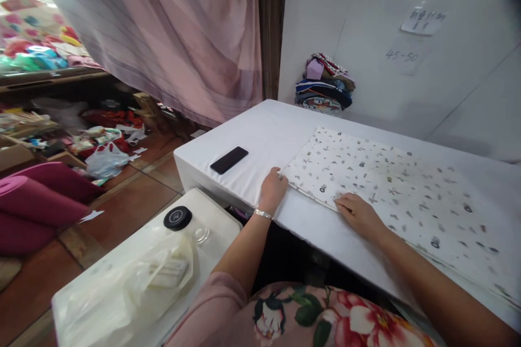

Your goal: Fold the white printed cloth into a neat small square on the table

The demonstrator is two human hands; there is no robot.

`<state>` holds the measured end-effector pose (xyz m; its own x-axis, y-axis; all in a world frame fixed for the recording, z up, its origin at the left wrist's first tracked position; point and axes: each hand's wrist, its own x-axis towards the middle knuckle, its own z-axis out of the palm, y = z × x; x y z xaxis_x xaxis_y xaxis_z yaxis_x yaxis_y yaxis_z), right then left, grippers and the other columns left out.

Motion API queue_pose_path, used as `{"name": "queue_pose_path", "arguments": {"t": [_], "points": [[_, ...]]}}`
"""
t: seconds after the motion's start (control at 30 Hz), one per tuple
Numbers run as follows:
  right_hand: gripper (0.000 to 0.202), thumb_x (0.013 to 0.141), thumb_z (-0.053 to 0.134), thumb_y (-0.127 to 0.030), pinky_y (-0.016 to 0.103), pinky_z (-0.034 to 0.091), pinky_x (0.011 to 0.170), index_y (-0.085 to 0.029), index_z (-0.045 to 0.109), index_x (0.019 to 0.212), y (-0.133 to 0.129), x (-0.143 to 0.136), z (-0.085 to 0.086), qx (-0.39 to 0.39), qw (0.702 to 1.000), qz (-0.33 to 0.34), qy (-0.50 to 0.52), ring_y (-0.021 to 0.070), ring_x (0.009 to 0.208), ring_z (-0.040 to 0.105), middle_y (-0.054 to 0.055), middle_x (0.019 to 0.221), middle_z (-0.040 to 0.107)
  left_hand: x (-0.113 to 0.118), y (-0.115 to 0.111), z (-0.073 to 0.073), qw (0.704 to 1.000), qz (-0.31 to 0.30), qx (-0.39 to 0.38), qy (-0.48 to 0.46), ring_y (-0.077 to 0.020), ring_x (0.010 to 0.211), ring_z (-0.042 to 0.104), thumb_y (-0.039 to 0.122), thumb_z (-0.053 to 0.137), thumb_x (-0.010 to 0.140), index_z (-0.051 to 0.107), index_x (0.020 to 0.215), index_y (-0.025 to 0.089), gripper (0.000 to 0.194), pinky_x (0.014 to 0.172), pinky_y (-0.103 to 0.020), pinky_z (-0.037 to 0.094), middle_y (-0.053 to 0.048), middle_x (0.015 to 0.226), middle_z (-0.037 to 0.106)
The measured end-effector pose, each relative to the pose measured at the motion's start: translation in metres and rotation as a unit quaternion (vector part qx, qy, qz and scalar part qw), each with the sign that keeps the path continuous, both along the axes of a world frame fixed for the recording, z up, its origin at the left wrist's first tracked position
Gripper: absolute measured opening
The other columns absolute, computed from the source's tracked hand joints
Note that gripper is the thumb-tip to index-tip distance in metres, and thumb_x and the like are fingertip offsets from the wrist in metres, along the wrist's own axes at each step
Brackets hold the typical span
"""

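A white cloth (350,168) printed with small grey and black motifs lies flat in layers on the white-covered table (260,130). At its near left corner, my left hand (274,190) is closed with the fingertips on the fabric; a ring and a silver bracelet show on this side. Farther right along the near edge, my right hand (358,214) pinches the cloth between thumb and fingers. The undersides of both sets of fingers are hidden. Left of my left hand, a black phone (229,160) rests on the tabletop.
A lower white surface (215,206) at front left carries a round black lid (178,218), a clear round lid (202,235) and a plastic bag (134,287). Folded clothes (323,84) are stacked against the wall. A pink curtain (211,27) hangs behind; magenta rolls (40,206) lie at left.
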<state>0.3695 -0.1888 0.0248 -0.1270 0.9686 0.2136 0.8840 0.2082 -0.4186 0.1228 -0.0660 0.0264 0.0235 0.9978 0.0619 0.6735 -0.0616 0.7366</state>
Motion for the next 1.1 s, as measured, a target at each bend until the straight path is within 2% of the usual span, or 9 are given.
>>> {"name": "queue_pose_path", "arguments": {"t": [0.17,0.33,0.5,0.7,0.8,0.93,1.1], "points": [[0.027,0.090,0.041,-0.033,0.032,0.045,0.076,-0.026,0.068,0.090,-0.006,-0.006,0.001,0.028,1.000,-0.007,-0.007,0.0196,0.090,0.056,0.005,0.096,0.063,0.001,0.000,-0.002,1.000,0.004,0.018,0.012,-0.0216,0.088,0.061,0.025,0.048,0.081,0.052,0.118,0.020,0.037,0.071,-0.028,0.041,-0.006,0.093,0.068],[0.027,0.090,0.041,-0.030,0.032,0.044,0.078,-0.025,0.068,0.090,0.016,-0.024,0.006,0.018,0.999,0.020,0.031,0.0191,0.090,0.055,0.004,0.097,0.063,0.000,-0.002,-0.001,1.000,0.004,0.018,0.005,-0.0206,0.086,0.061,0.026,0.048,0.081,0.053,0.115,0.021,0.034,0.072,-0.028,0.041,-0.005,0.090,0.067],[0.026,0.087,0.043,-0.024,0.033,0.045,0.079,-0.024,0.068,0.093,0.043,-0.027,0.014,0.002,0.998,0.006,0.066,0.0190,0.091,0.057,0.004,0.097,0.064,0.000,-0.001,-0.002,1.000,0.010,0.020,0.005,-0.0208,0.086,0.061,0.027,0.048,0.081,0.054,0.114,0.021,0.034,0.070,-0.028,0.041,-0.005,0.092,0.067],[0.025,0.086,0.046,-0.023,0.036,0.043,0.087,-0.024,0.069,0.096,0.078,-0.001,0.005,0.018,0.999,0.045,0.007,0.0215,0.100,0.055,0.005,0.107,0.064,-0.002,0.003,-0.006,1.000,0.006,0.030,0.009,-0.0209,0.085,0.061,0.027,0.048,0.082,0.053,0.114,0.021,0.033,0.070,-0.028,0.041,-0.004,0.089,0.067],[0.027,0.087,0.045,-0.026,0.039,0.042,0.090,-0.021,0.069,0.099,0.091,0.017,-0.002,0.021,1.000,0.010,-0.018,0.0233,0.101,0.055,0.008,0.109,0.064,-0.003,0.004,-0.007,1.000,0.004,0.024,0.012,-0.0203,0.084,0.061,0.026,0.048,0.082,0.053,0.113,0.022,0.032,0.069,-0.028,0.041,-0.004,0.089,0.067],[0.027,0.087,0.045,-0.027,0.038,0.042,0.089,-0.020,0.070,0.096,0.087,0.018,-0.003,0.022,1.000,-0.002,0.004,0.0234,0.101,0.055,0.008,0.107,0.065,-0.003,0.005,-0.008,1.000,0.005,0.026,0.014,-0.0199,0.085,0.061,0.026,0.049,0.082,0.054,0.112,0.022,0.031,0.070,-0.028,0.042,-0.003,0.090,0.066],[0.024,0.087,0.046,-0.028,0.035,0.044,0.083,-0.024,0.069,0.087,0.054,-0.003,0.004,0.019,0.998,0.008,0.063,0.0202,0.093,0.057,0.004,0.095,0.067,-0.002,0.003,-0.009,0.999,-0.003,0.039,0.025,-0.0201,0.083,0.061,0.026,0.049,0.082,0.055,0.110,0.023,0.029,0.070,-0.029,0.043,-0.003,0.089,0.067]]}}
